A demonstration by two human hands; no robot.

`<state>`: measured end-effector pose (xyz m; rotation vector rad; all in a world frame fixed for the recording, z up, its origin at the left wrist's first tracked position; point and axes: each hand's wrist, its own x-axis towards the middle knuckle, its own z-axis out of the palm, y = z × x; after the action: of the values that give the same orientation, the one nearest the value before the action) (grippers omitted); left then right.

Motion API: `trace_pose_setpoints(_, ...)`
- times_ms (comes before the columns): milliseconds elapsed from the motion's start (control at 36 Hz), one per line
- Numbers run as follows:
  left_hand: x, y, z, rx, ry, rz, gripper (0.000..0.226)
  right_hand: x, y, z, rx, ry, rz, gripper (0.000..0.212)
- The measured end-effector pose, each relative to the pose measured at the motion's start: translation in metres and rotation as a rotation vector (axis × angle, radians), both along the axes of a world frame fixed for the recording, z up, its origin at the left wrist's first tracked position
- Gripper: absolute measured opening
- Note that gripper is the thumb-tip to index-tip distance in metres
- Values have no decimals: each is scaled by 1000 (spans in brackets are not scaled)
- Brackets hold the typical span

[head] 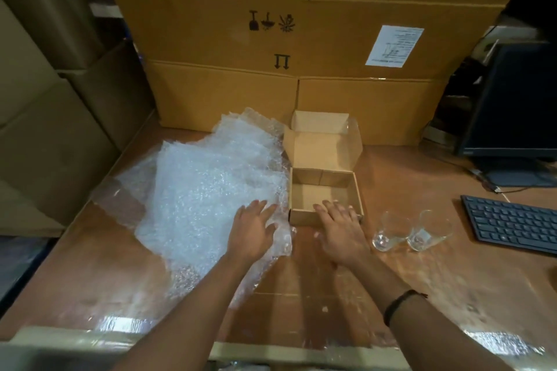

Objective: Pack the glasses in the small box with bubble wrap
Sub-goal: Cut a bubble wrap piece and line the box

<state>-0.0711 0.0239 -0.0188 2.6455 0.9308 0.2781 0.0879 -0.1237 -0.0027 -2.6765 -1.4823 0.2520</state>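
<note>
A small brown cardboard box (355,190) stands open in the middle of the table, its lid tipped back and nothing inside. A loose heap of clear bubble wrap (205,187) lies to its left. Two clear drinking glasses (388,230) (428,232) stand side by side to the right of the box. My left hand (254,227) lies flat with spread fingers on the right edge of the bubble wrap. My right hand (340,226) is spread over the box's front wall, fingers straight, holding nothing.
Large stacked cartons (271,69) wall off the back and left of the table. A dark monitor (512,99) stands at the back right and a black keyboard (512,223) lies right of the glasses. The tabletop (437,280) is taped cardboard.
</note>
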Motion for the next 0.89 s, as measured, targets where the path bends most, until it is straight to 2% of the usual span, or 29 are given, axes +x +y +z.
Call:
trace_pose_setpoints(83,-20,19,2,94,47,204,57,4,3,-1,-13,-5,21,70)
trace_pose_setpoints(167,-38,40,-1,47,200,276,69,4,6,0,-23,-8,27,72)
trace_pose_setpoints(278,-50,60,-7,-31,232,214,49,4,4,1,-39,-7,35,76)
trace_pose_setpoints(361,-54,69,-4,-74,77,233,38,5,4,-1,-49,-23,40,79)
trace_pose_setpoints(556,-65,70,36,-440,-387,216,43,11,9,-2,-50,93,-1,76)
trace_pose_setpoints(611,-67,67,46,-527,-481,212,44,11,13,3,39,212,-56,70)
trace_pose_setpoints(722,-62,65,55,-623,-683,254,33,-13,25,30,453,422,-136,57)
trace_pose_setpoints(806,-58,66,62,-788,-824,314,22,-46,41,45,477,706,-97,76)
trace_pose_setpoints(889,-54,59,71,-981,-850,335,26,-73,60,41,432,955,-85,94)
